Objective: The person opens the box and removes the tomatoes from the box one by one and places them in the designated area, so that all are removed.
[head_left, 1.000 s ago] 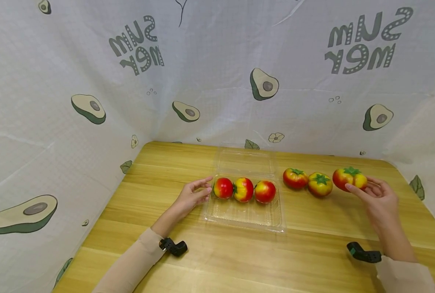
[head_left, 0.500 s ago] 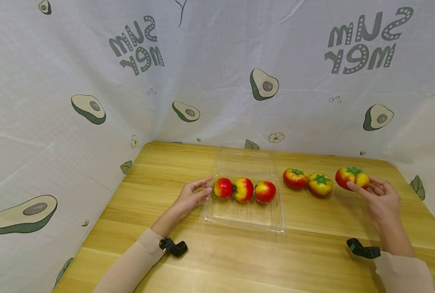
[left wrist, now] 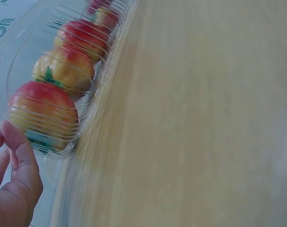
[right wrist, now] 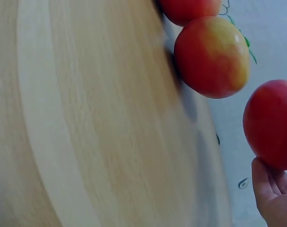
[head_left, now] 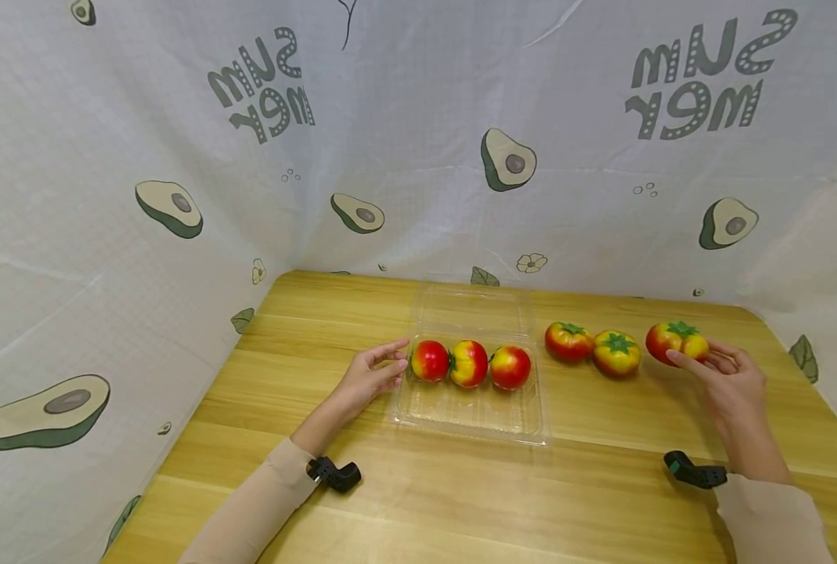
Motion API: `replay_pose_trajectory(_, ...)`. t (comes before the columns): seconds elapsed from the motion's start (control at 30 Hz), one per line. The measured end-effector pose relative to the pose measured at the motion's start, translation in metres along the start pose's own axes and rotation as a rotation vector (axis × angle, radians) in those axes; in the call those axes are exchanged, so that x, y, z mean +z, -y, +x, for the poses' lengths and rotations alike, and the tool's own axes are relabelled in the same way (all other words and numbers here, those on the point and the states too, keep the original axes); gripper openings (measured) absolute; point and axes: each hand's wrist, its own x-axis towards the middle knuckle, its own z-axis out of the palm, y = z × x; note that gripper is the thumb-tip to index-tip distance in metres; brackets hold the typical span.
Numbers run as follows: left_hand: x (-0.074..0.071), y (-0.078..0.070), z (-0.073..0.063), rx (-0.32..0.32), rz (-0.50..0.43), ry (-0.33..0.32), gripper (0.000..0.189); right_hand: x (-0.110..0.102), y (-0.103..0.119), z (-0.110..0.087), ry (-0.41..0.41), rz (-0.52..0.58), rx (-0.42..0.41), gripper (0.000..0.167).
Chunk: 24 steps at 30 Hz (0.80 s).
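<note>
A clear plastic clamshell box (head_left: 469,419) lies with its lid folded back on the table, a row of three red-and-yellow tomatoes (head_left: 468,364) in its far half. At the box's left side, my left hand (head_left: 365,380) pinches the rim between thumb and fingers; the left wrist view shows the fingertips (left wrist: 13,135) right at that edge. My right hand (head_left: 735,384) holds another tomato (head_left: 675,343) with a green leafy top, thumb on the near side. In the right wrist view this tomato (right wrist: 273,124) hangs above the table, apart from the others.
Two more tomatoes, a red one (head_left: 568,342) and a yellower one (head_left: 616,354), sit side by side right of the box. The wooden table (head_left: 418,501) ends at a white avocado-print curtain (head_left: 418,141) behind and at the sides.
My right hand has shifted slightly to the right with its tomato, away from the two on the table. The left hand and the box stay in place.
</note>
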Motion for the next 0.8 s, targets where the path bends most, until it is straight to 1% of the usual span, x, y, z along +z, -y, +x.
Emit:
replay_pose_trajectory(0.13, 0.0005, -0.0004, -0.0003, 0.007, -0.003, 0.003, 0.047, 0.0001, -0.0020, 0.0027, 0.016, 0.065, 0.019, 0.050)
replay_pose_trajectory(0.2, 0.0008, -0.0008, -0.0008, 0.011, -0.004, 0.005, 0.047, -0.0004, -0.0032, 0.0041, 0.017, 0.081, 0.023, 0.050)
replay_pose_trajectory(0.4, 0.0005, -0.0004, -0.0009, 0.006, -0.010, 0.007, 0.048, -0.0018, -0.0065, 0.0070, -0.008, 0.048, 0.029, 0.049)
replay_pose_trajectory(0.6, 0.0002, -0.0003, 0.0001, 0.012, -0.014, 0.005, 0.048, -0.0010, -0.0045, 0.0058, 0.006, 0.017, 0.069, 0.051)
replay_pose_trajectory(0.8, 0.0000, -0.0006, 0.0005, 0.015, -0.012, 0.015, 0.048, -0.0011, -0.0073, 0.0078, -0.019, -0.038, 0.097, 0.052)
